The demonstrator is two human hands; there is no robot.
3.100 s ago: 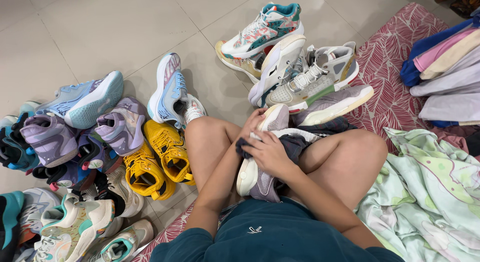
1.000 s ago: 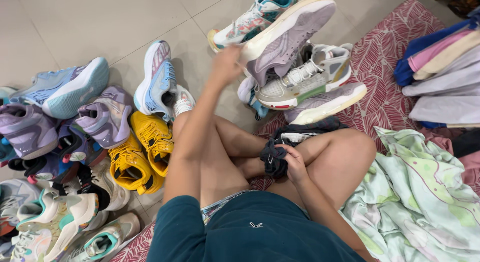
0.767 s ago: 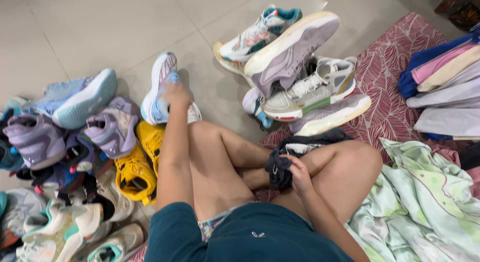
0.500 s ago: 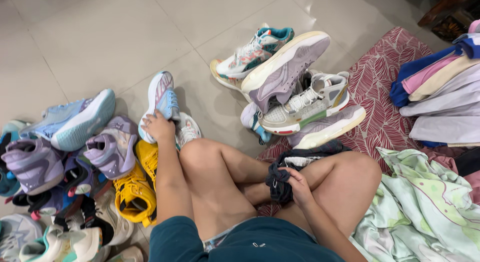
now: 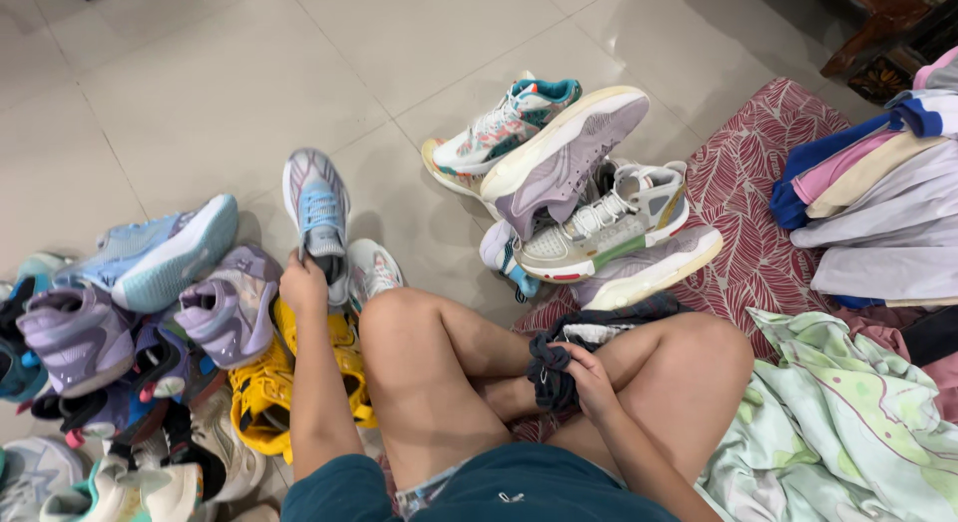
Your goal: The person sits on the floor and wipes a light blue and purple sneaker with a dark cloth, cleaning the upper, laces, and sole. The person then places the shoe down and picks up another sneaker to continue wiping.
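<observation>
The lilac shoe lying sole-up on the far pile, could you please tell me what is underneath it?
The lilac shoe rests on a floral teal-collared sneaker and a grey-white laced sneaker. A blue-and-white shoe pokes out below; most of it is covered.

Single head-worn camera, aimed steeply downward and forward from close above the seated person's crossed legs; tiled floor (image 5: 200, 73) fills the upper frame.
</observation>
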